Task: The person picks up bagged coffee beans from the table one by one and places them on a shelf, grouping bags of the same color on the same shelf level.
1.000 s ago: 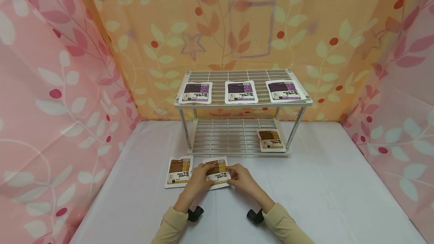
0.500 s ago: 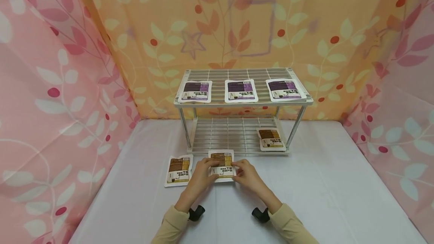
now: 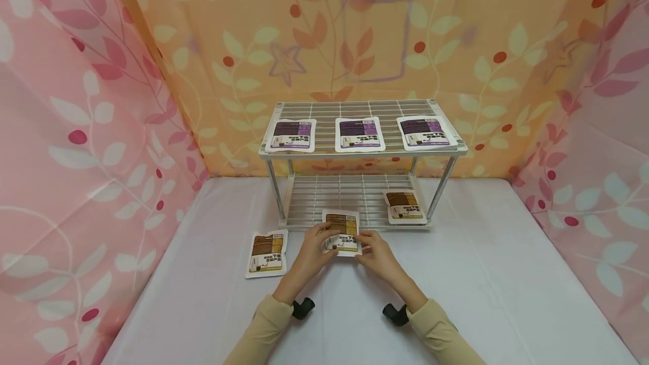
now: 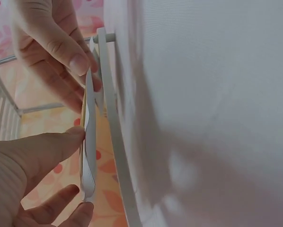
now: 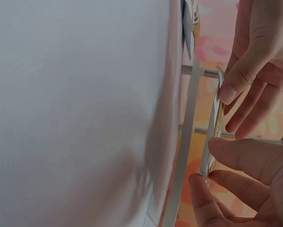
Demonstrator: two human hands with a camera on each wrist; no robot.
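Both hands hold one flat white pouch [image 3: 347, 247] with a brown and yellow label, at the front edge of the lower rack shelf. My left hand [image 3: 312, 250] grips its left side, thumb on the near face. On the opposite side my right hand [image 3: 377, 254] pinches the edge between thumb and fingers. Seen edge-on in the left wrist view, the pouch [image 4: 88, 137] is raised off the white tablecloth, beside the shelf's rim. A matching brown pouch [image 3: 267, 253] lies on the table to the left. Another brown pouch [image 3: 405, 207] rests at the right end of the lower shelf.
A two-tier white wire rack [image 3: 304, 199] stands at the back of the table. Three pouches with purple labels lie in a row on its top tier, the middle purple pouch [image 3: 360, 134] among them. Patterned curtains [image 3: 203, 72] enclose the back and sides.
The held pouch has been lifted from the table and carried forward and to the right, up to the lower shelf's front edge. Both hands moved with it; the other pouches stayed put.
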